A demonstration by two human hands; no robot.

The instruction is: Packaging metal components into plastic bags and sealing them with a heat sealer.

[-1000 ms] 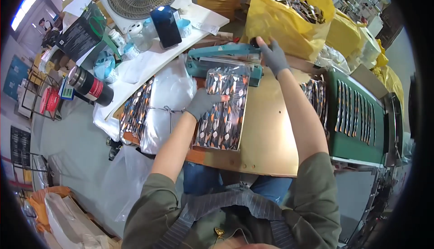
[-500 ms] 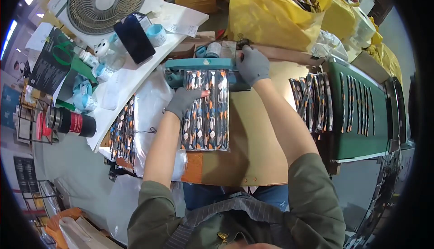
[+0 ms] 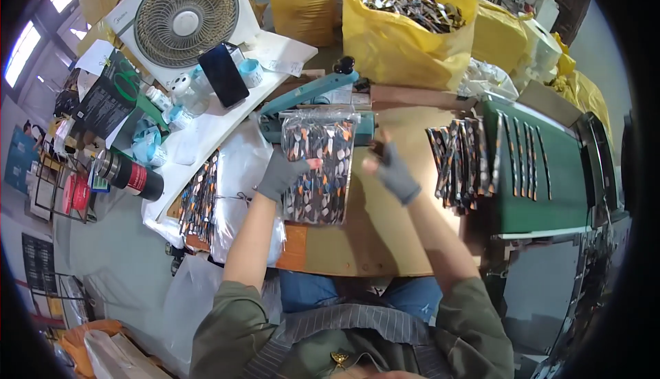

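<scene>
A flat clear plastic bag (image 3: 316, 203) of dark strips with an orange, white and grey leaf pattern lies in front of me. Its far end reaches onto a teal bar sealer (image 3: 368, 126), whose long lever (image 3: 309, 95) stands raised at a slant. My left hand (image 3: 280, 175), in a grey fingerless-tip glove, grips the bag's left edge with the thumb on top. To the right of the bag, my right hand (image 3: 397, 171) is in the air with nothing in it, fingers apart, slightly smeared by motion.
Loose patterned strips (image 3: 471, 162) lie at the right, beside a green conveyor belt (image 3: 536, 207) carrying more. Further strips (image 3: 197, 203) and clear bags (image 3: 237, 152) lie at the left. A white side table (image 3: 182, 166) holds a phone (image 3: 223, 76) and flask (image 3: 132, 176). Behind stands a yellow sack (image 3: 412, 52).
My right hand has let go of the sealer's lever and come back toward me. The lever has swung up from its lowered position. My left hand still holds the bag's left edge.
</scene>
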